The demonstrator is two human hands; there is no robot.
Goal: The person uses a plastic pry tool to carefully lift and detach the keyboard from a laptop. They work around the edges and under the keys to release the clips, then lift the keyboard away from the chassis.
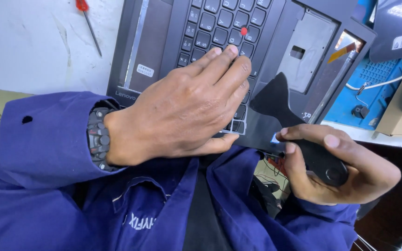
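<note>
- Black flat pry tool (282, 109) is being grasped by the right hand (336, 167), nearing the dark grey laptop (275, 42).
- Left hand (182, 111), unclenched, is lying flat, covering near keys.
- Red-handled screwdriver (87, 21) is lying far left, handle cut off.

You're at a repair workshop bench — a stripped laptop palmrest (219, 42) under your left hand (182, 111), a red screwdriver (88, 23) beyond it, blue work mat (373, 83) past your right hand (340, 167).

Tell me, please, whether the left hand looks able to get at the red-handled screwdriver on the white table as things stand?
Probably yes: the left hand rests flat on the laptop keyboard, holding nothing, and the white table toward the screwdriver looks unobstructed.
</note>
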